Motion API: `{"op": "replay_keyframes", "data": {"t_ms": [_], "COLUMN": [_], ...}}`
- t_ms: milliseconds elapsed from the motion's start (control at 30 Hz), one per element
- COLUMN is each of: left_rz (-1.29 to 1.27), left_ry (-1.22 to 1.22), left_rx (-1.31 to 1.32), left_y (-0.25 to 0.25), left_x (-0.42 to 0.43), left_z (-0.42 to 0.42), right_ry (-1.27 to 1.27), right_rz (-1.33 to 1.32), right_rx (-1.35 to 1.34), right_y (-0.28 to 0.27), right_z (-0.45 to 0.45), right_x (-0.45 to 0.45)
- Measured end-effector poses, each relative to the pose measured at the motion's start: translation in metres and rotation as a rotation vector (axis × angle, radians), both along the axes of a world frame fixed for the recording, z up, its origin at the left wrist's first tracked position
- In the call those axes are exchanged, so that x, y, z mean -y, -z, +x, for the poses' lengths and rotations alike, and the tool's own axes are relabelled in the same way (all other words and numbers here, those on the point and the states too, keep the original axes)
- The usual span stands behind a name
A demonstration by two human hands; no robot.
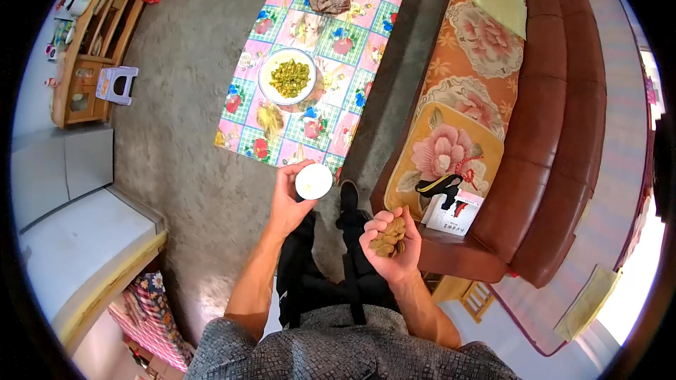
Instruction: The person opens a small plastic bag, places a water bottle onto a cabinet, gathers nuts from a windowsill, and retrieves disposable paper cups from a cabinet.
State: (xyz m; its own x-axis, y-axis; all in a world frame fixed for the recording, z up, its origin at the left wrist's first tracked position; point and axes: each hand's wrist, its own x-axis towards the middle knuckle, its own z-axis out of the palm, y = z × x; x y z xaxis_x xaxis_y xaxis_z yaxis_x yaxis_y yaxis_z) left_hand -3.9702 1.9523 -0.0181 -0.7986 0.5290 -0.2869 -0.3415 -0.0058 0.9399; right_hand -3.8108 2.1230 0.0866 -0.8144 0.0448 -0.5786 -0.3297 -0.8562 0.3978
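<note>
My left hand point(287, 204) is wrapped round the side of a small white cup point(314, 181), close to the near end of the table. The cup's white inside faces up, with a small pale spot in it. In my right hand point(403, 259), held palm up with curled fingers, lies a handful of brown, flat, leaf-like pieces point(387, 240); their kind I cannot make out. On the table, beyond my left hand, stands a white plate point(265, 90) heaped with chopped green food point(289, 78). A crumpled brown bag or cloth point(329, 0) lies farther back.
A long table with a patterned tablecloth point(331, 109) stretches ahead. To the right is a brown leather sofa point(531, 133) bearing a flowered cushion point(443, 144), a black strap-like item point(440, 186) and a white box point(454, 214). A plastic stool point(117, 85) and wooden cabinet point(84, 81) stand left.
</note>
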Motion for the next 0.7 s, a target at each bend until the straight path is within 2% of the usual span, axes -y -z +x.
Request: {"op": "replay_keyframes", "data": {"t_ms": [133,200,233,267,333,367,433,467,533,600,633,667,700], "left_rz": [0.004,-0.299,-0.323,-0.438,-0.512,-0.514,-0.602,-0.602,-0.830,-0.886,-1.016,-1.136,-1.130], "left_ry": [-0.029,-0.073,-0.126,-0.152,-0.283,-0.274,-0.337,-0.329,-0.157,-0.050,0.148,0.346,0.338], "left_rx": [-0.071,-0.101,-0.083,-0.192,-0.441,-0.434,-0.674,-0.673,-0.909,-0.953,-0.817,-0.670,-0.678], "left_y": [-0.028,-0.030,-0.026,-0.023,-0.010,-0.008,-0.021,-0.012,0.014,0.090,0.128,0.145,0.131], "left_x": [-0.001,0.003,0.003,0.006,0.007,0.004,-0.010,-0.013,-0.015,-0.017,-0.016,-0.015,-0.026], "left_z": [0.002,0.001,-0.004,-0.011,-0.030,-0.036,-0.054,-0.058,-0.066,-0.075,-0.079,-0.079,-0.083], "right_ry": [-0.017,-0.019,-0.030,-0.041,-0.030,-0.024,-0.015,-0.009,0.004,0.019,0.016,0.012,0.000], "right_rz": [0.016,0.029,0.026,0.022,0.007,0.000,-0.019,-0.021,-0.034,-0.041,-0.044,-0.046,-0.037], "right_rx": [-0.021,-0.021,0.005,0.034,0.048,0.069,0.117,0.120,0.146,0.166,0.171,0.177,0.174], "right_y": [-0.008,-0.009,-0.008,-0.007,0.000,0.005,0.016,0.021,0.031,0.040,0.044,0.044,0.043], "right_z": [0.003,0.005,0.008,0.011,0.018,0.023,0.029,0.033,0.041,0.044,0.047,0.049,0.049], "right_x": [0.003,0.004,0.005,0.006,0.007,0.008,0.009,0.010,0.009,0.008,0.010,0.011,0.011]}}
